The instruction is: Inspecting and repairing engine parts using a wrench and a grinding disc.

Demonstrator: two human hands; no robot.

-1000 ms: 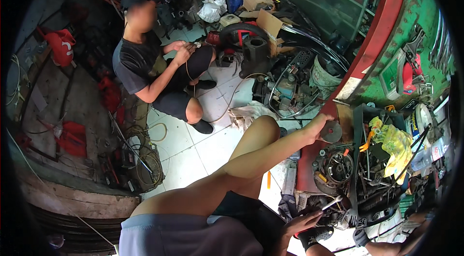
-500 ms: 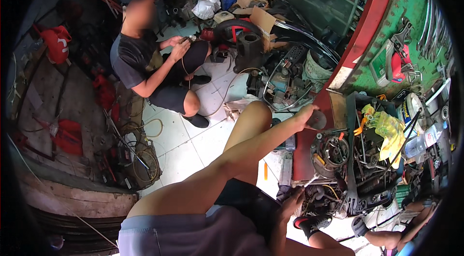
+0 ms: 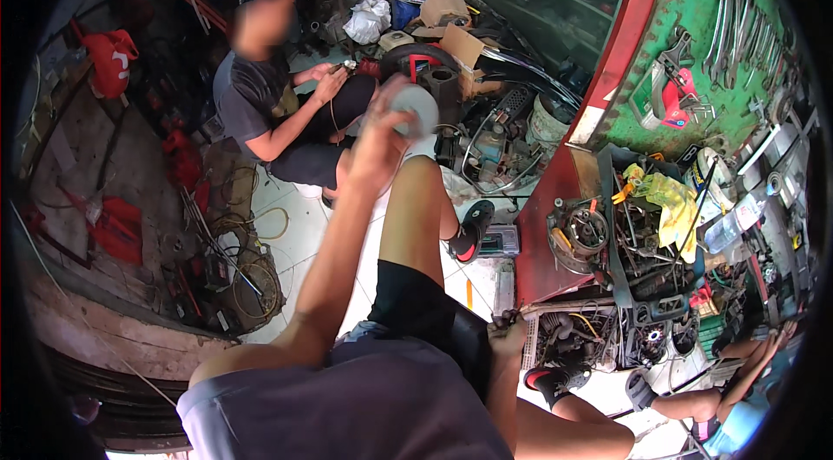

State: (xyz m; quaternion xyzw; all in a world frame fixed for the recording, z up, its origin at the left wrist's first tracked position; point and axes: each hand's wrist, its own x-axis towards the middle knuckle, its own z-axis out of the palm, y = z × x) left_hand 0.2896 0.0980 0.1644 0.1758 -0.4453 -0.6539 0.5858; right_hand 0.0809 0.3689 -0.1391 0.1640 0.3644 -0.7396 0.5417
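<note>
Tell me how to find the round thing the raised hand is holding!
Start at the big green tool board on the right, then look left past the red counter edge. The pale grey round disc sits in the raised left hand, paler than the dark engine parts nearby.

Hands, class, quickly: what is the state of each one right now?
Left hand: raised, closed on a grey disc.
Right hand: low, by engine parts; grip cannot be told.

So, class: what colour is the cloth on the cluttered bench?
Yellow; the cloth shows best in the head view.
</note>
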